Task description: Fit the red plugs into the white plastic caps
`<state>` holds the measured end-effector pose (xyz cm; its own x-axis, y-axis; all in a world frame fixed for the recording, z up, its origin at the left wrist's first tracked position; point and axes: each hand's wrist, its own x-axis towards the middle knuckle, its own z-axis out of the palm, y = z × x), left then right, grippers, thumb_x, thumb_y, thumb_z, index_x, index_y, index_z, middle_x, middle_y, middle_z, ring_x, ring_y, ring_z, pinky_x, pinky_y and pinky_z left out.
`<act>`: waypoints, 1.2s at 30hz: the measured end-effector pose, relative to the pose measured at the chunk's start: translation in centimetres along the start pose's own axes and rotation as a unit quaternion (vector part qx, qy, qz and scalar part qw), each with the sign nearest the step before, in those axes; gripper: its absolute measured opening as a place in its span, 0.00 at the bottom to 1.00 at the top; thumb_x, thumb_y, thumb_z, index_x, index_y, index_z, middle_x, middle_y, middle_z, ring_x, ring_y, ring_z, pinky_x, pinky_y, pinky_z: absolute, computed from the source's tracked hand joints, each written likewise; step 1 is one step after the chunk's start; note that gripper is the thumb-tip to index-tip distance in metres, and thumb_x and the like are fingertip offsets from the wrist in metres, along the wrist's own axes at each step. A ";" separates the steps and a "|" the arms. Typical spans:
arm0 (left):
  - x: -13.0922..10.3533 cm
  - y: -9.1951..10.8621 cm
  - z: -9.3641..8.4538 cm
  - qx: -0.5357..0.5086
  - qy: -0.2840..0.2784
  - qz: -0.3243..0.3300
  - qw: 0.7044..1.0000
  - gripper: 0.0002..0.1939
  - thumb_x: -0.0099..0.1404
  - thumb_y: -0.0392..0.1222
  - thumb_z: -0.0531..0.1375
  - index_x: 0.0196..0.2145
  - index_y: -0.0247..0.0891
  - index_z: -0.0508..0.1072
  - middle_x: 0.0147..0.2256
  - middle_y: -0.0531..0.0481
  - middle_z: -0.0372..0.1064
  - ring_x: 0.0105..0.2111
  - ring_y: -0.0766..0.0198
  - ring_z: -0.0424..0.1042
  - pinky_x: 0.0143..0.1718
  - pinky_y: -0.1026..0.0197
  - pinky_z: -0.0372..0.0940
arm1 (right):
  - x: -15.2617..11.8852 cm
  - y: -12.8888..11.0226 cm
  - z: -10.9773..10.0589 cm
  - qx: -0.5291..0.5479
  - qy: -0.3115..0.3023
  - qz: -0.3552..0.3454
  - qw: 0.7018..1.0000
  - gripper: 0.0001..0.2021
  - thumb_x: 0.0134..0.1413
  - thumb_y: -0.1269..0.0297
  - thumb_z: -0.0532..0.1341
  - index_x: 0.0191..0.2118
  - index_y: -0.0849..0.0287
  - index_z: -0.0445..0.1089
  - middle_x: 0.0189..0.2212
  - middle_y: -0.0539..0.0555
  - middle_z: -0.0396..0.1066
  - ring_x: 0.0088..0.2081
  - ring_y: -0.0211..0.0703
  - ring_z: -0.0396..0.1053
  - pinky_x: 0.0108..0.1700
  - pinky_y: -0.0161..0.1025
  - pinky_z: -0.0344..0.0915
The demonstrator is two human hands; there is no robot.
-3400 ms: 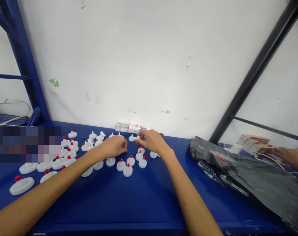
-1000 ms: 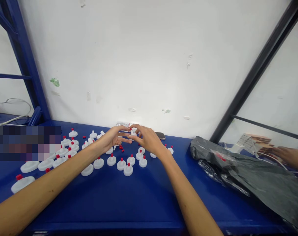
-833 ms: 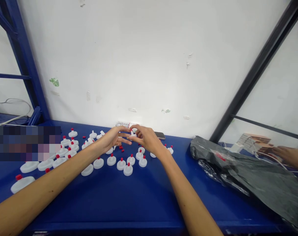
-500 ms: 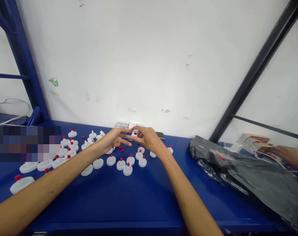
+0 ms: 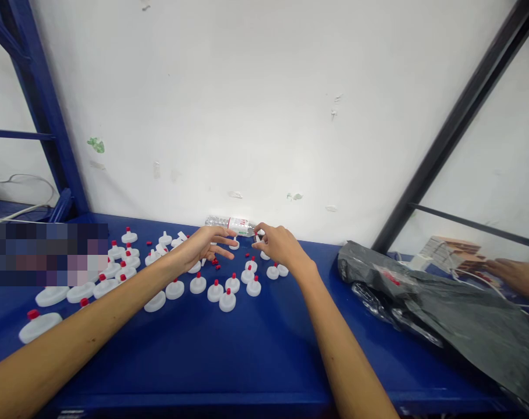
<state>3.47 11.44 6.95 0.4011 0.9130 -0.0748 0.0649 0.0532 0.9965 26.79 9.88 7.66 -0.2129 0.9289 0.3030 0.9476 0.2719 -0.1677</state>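
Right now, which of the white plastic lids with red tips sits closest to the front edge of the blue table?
The large white plastic lid with a red tip at far left; it lies nearer the front edge of the blue table than every other lid.

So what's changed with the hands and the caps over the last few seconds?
The two hands, pressed together over a small white piece a second ago, have parted. The right hand moved right, pinching that small piece by the water bottle. The left hand let go and hovers with fingers spread. Two more caps now show below the right hand. The red-tipped caps in front, the grey bag and the blue bench stayed put.
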 end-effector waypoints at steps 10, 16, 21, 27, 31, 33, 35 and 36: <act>-0.1 0.1 0.0 0.015 -0.006 0.003 1.000 0.24 0.62 0.54 0.63 0.50 0.35 0.77 0.54 0.35 0.78 0.38 0.53 0.82 0.22 0.65 0.56 | 0.0 0.8 0.0 -0.016 -0.100 0.008 0.995 0.18 0.69 0.56 0.64 0.59 0.58 0.70 0.54 0.58 0.73 0.50 0.48 0.75 0.51 0.51 0.75; -0.4 0.3 0.2 0.028 -0.005 0.005 1.000 0.24 0.62 0.55 0.63 0.49 0.35 0.78 0.53 0.36 0.78 0.38 0.53 0.82 0.22 0.64 0.56 | -0.2 0.1 -0.4 -0.023 -0.140 0.004 0.990 0.17 0.69 0.57 0.64 0.58 0.59 0.71 0.55 0.58 0.73 0.51 0.49 0.75 0.52 0.52 0.75; -0.5 0.5 0.3 0.051 -0.005 0.009 0.999 0.23 0.63 0.55 0.62 0.49 0.36 0.78 0.53 0.37 0.78 0.38 0.53 0.82 0.22 0.64 0.58 | -0.2 0.2 -0.3 -0.024 -0.168 0.018 0.985 0.18 0.69 0.57 0.64 0.58 0.59 0.71 0.56 0.59 0.72 0.51 0.49 0.74 0.52 0.51 0.75; -0.1 0.6 0.0 0.163 0.042 0.032 0.985 0.21 0.74 0.57 0.57 0.51 0.36 0.75 0.46 0.44 0.78 0.34 0.62 0.77 0.31 0.60 0.70 | -0.3 0.4 -0.2 -0.027 -0.177 0.027 0.983 0.18 0.69 0.56 0.64 0.58 0.59 0.71 0.56 0.59 0.72 0.51 0.49 0.74 0.52 0.51 0.75; 0.1 0.7 -0.6 0.320 0.142 0.063 0.935 0.17 0.74 0.55 0.61 0.48 0.37 0.76 0.45 0.46 0.75 0.39 0.60 0.76 0.42 0.53 0.74 | -0.5 0.1 -0.6 -0.030 -0.166 0.024 0.985 0.16 0.69 0.56 0.64 0.57 0.59 0.72 0.54 0.58 0.73 0.50 0.48 0.75 0.51 0.51 0.75; 0.0 0.8 -0.8 0.396 0.172 0.073 0.899 0.16 0.74 0.53 0.61 0.49 0.38 0.76 0.47 0.46 0.75 0.44 0.57 0.76 0.46 0.50 0.74 | -0.6 0.0 -1.0 -0.035 -0.145 0.023 0.989 0.16 0.68 0.55 0.64 0.55 0.59 0.73 0.51 0.57 0.75 0.48 0.47 0.75 0.51 0.50 0.74; -0.1 0.8 -1.1 0.460 0.181 0.065 0.867 0.16 0.74 0.52 0.61 0.50 0.39 0.75 0.48 0.46 0.75 0.45 0.56 0.76 0.49 0.49 0.74 | -0.6 -0.3 -1.3 -0.037 -0.116 0.019 0.992 0.15 0.67 0.54 0.66 0.52 0.57 0.75 0.46 0.56 0.77 0.45 0.46 0.76 0.49 0.47 0.73; -0.1 0.8 -1.2 0.488 0.181 0.057 0.852 0.16 0.74 0.52 0.61 0.51 0.39 0.75 0.49 0.46 0.75 0.46 0.56 0.76 0.49 0.48 0.74 | -0.7 -0.4 -1.4 -0.038 -0.099 0.017 0.994 0.13 0.67 0.55 0.65 0.50 0.56 0.76 0.44 0.55 0.79 0.44 0.46 0.76 0.47 0.44 0.72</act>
<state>2.40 11.83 7.77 0.1589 0.9642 0.2123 0.8441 -0.2442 0.4774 26.89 8.80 8.88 -0.2168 0.9704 0.1063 0.9686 0.2274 -0.1003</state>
